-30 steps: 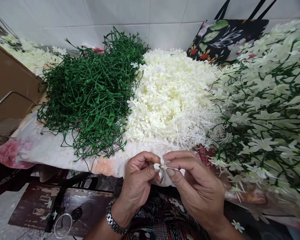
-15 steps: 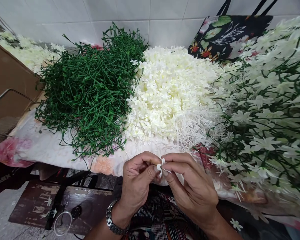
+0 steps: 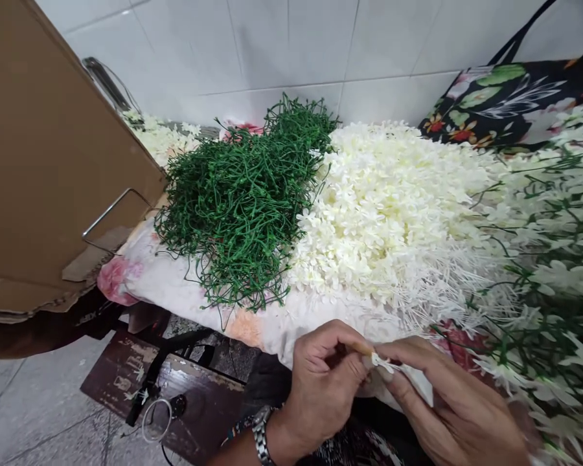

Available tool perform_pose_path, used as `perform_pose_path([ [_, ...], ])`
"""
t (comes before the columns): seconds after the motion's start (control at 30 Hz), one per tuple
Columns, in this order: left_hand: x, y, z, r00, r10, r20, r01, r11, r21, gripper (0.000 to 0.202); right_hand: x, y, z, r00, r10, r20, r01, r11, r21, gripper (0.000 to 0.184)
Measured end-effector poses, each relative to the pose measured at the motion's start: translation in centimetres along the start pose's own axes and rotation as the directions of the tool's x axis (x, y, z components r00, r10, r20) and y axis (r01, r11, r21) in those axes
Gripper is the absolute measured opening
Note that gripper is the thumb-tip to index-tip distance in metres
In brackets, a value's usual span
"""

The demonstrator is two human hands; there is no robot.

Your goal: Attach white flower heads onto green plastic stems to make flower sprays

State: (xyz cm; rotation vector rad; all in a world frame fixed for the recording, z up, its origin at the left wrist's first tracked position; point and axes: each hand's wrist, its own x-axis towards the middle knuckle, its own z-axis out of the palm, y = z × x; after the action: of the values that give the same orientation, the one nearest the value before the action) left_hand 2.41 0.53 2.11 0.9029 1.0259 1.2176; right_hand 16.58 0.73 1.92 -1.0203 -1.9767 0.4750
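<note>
A small white artificial flower [image 3: 383, 364] sits between my fingertips above the table's front edge. My left hand [image 3: 325, 382], with a metal watch at the wrist, is closed in a pinch at the flower's left side. From the right, the thumb and fingers of my right hand [image 3: 449, 395] pinch the same flower; thin white strands show by these fingertips. Beyond my hands lies a heap of loose cream-white flower heads [image 3: 369, 200]. A pile of thin white stamen strands [image 3: 447, 281] spreads at its near right side. To the left is a tangled heap of green plastic stems [image 3: 243, 200].
Assembled white flowers on green stems [image 3: 558, 330] crowd the right. A cardboard box [image 3: 63, 162] with a wire handle stands at the left. Behind are a floral bag [image 3: 505, 103] and a tiled wall. Below the floral tablecloth [image 3: 175, 278] sits a low brown bench [image 3: 204, 395].
The view has turned left, so the piles appear farther right and more of the cardboard box shows. Both hands keep their pinch on the flower, which has tilted a little.
</note>
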Motion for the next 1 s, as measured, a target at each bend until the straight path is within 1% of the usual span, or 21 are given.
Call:
perform_pose_path([
  [0.07,0.0,0.0,0.1,0.999,0.048,0.004,-0.049,0.995,0.085,0.012,-0.1,0.1,0.0,1.000,0.009,0.003,-0.009,1.000,-0.015,0.012],
  [0.13,0.1,0.0,0.0,0.986,0.164,0.032,-0.167,0.961,0.222,0.013,-0.3,0.1,0.0,0.999,0.032,0.023,-0.032,0.999,-0.025,0.010],
  [0.17,0.2,0.2,-0.2,0.971,0.232,0.060,-0.239,0.923,0.301,0.014,-0.4,0.2,0.0,0.999,0.037,0.026,-0.036,0.999,-0.032,0.009],
  [0.23,0.4,0.6,-1.1,0.928,0.357,0.109,-0.365,0.807,0.465,0.017,-0.6,0.3,0.1,0.998,0.054,-0.010,-0.055,0.996,-0.070,0.008],
  [0.27,0.4,0.9,-1.7,0.904,0.408,0.130,-0.408,0.729,0.550,0.019,-0.7,0.4,0.1,0.997,0.070,-0.041,-0.074,0.992,-0.099,0.006],
  [0.3,0.5,1.2,-2.4,0.870,0.476,0.125,-0.437,0.630,0.642,0.020,-0.8,0.5,0.1,0.992,0.095,-0.078,-0.105,0.986,-0.131,0.006],
  [0.33,0.5,1.5,-3.3,0.843,0.525,0.119,-0.427,0.519,0.741,0.020,-0.9,0.7,0.2,0.986,0.120,-0.115,-0.137,0.978,-0.158,0.006],
  [0.4,0.4,2.0,-5.2,0.787,0.605,0.119,-0.383,0.328,0.864,0.019,-1.1,1.1,0.2,0.977,0.136,-0.165,-0.165,0.969,-0.183,0.007],
  [0.47,0.3,2.2,-6.8,0.749,0.656,0.095,-0.262,0.161,0.952,0.019,-1.3,1.6,0.3,0.977,0.118,-0.177,-0.150,0.972,-0.181,0.007],
  [0.53,0.4,2.1,-7.8,0.742,0.666,0.074,-0.111,0.013,0.994,0.018,-1.3,1.9,0.6,0.983,0.082,-0.164,-0.110,0.980,-0.167,0.005],
  [0.57,0.5,2.0,-8.0,0.745,0.664,0.068,-0.051,-0.045,0.998,0.017,-1.3,2.0,0.7,0.985,0.069,-0.156,-0.095,0.982,-0.163,0.004],
  [0.63,0.8,1.7,-8.2,0.763,0.645,0.052,0.043,-0.131,0.990,0.016,-1.3,2.1,1.0,0.990,0.028,-0.140,-0.051,0.986,-0.162,0.004],
  [0.73,1.0,1.4,-7.9,0.790,0.612,0.044,0.106,-0.206,0.973,0.017,-1.2,1.9,1.2,0.992,-0.017,-0.122,-0.006,0.982,-0.189,0.005],
  [0.8,1.0,1.3,-7.9,0.800,0.599,0.048,0.102,-0.214,0.971,0.020,-1.0,1.8,1.2,0.993,-0.021,-0.114,-0.003,0.979,-0.204,0.006],
  [0.87,0.9,1.2,-8.0,0.799,0.599,0.051,0.073,-0.181,0.981,0.023,-0.8,1.7,1.0,0.994,-0.025,-0.105,0.002,0.978,-0.210,0.006],
  [1.0,0.7,0.8,-8.4,0.797,0.603,0.037,0.015,-0.081,0.997,0.024,-0.7,1.8,0.8,0.993,-0.078,-0.093,0.055,0.972,-0.228,0.007],
])
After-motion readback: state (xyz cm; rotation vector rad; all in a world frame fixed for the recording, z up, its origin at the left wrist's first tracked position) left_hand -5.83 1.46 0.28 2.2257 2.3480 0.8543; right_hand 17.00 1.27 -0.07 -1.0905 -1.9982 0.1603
